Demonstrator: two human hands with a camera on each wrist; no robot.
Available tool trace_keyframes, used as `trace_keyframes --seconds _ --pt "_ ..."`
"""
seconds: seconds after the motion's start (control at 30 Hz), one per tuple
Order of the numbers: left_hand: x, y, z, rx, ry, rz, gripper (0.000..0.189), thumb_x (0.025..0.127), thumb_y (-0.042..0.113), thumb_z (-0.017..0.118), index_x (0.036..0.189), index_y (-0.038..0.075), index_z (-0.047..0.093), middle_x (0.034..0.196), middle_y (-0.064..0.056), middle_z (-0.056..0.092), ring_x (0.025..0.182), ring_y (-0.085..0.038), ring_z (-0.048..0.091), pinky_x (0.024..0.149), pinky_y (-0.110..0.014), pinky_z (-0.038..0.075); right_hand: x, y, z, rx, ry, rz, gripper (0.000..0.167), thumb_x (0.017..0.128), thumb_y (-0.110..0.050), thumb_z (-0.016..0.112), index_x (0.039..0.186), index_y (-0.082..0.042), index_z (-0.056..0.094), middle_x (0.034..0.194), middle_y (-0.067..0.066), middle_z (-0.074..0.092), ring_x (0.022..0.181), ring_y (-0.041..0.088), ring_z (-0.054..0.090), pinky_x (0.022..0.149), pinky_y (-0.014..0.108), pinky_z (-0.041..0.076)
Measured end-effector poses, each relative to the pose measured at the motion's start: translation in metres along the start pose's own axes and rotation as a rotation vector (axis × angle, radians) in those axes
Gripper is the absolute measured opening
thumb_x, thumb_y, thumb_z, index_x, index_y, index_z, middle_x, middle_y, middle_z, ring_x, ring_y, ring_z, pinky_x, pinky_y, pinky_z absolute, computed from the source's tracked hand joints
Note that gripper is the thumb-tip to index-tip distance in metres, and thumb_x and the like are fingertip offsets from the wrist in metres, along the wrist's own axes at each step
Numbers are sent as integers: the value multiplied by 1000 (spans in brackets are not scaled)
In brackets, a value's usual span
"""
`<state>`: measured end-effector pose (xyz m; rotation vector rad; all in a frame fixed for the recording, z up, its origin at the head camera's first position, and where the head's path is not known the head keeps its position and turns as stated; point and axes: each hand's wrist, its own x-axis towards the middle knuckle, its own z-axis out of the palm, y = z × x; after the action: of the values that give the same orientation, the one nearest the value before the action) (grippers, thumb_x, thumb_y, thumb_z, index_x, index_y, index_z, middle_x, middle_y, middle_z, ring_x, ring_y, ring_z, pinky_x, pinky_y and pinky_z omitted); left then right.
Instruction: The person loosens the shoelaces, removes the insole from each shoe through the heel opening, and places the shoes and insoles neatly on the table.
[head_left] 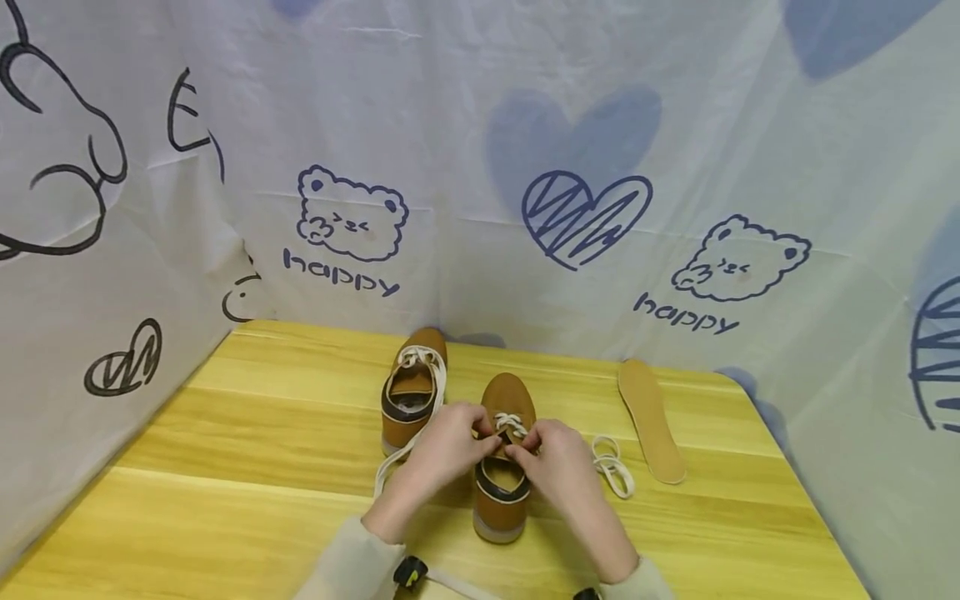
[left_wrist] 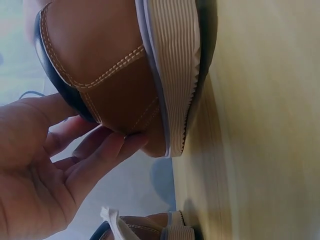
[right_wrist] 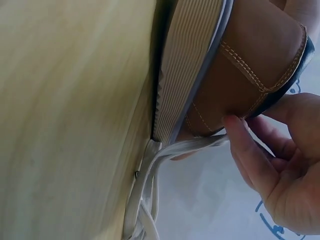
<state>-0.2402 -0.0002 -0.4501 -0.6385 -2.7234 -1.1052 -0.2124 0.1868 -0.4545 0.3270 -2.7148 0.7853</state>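
A brown leather shoe (head_left: 501, 508) with a dark collar and pale ribbed sole stands on the table, toe pointing away. At its throat, my left hand (head_left: 450, 442) pinches the left edge of the lacing opening. From the other side my right hand (head_left: 562, 462) pinches the right edge, thumb and fingers close to the eyelets. White laces (head_left: 512, 423) cross the front of the opening. In the right wrist view, a flat white lace (right_wrist: 187, 146) runs from beside the right fingertips down to the table. Both hands partly cover the upper.
The matching brown shoe (head_left: 414, 408) stands to the left and farther back, its loose lace (head_left: 390, 473) trailing beside my left wrist. On the right, a lace end lies in loops (head_left: 615, 468) beside a tan insole (head_left: 651, 421). A printed cloth (head_left: 465, 150) hangs behind the wooden table (head_left: 225, 433).
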Motion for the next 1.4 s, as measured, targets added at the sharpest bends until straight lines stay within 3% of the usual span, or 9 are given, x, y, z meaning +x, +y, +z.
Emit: trace_keyframes --seconds 0.2,0.6,0.93,1.13,1.4 --pt "1 -2 -2 40 36 31 22 89 8 79 75 17 65 74 5 66 55 -7 48 52 -22 43 2 2 -4 53 50 -11 16 84 -10 85 80 -10 69 73 -3 68 58 5 56 52 23 47" --pt "0 -8 -3 49 76 47 26 80 3 73 69 17 53 63 6 52 52 -6 42 49 -22 36 4 15 -15 36 11 76 10 81 -8 76 78 -13 68 72 -3 68 60 9 57 56 28 51" --pt "0 -7 -3 17 118 9 21 81 3 68 72 15 52 64 5 50 51 -5 42 47 -22 34 6 32 -25 49 19 136 11 84 -10 71 79 -12 62 69 -1 63 58 12 54 54 29 46" --pt "1 -8 -5 -52 161 -24 18 80 0 64 72 13 54 63 3 53 50 -6 41 47 -21 34 5 42 -31 98 52 161 8 87 -9 69 82 -10 63 68 1 64 53 13 53 51 28 45" --pt "0 -6 -13 -78 147 -40 14 82 3 65 76 13 57 68 3 58 53 -8 45 50 -23 38 4 39 -34 123 84 157 6 87 -11 71 85 -10 65 73 4 70 53 12 57 48 27 45"
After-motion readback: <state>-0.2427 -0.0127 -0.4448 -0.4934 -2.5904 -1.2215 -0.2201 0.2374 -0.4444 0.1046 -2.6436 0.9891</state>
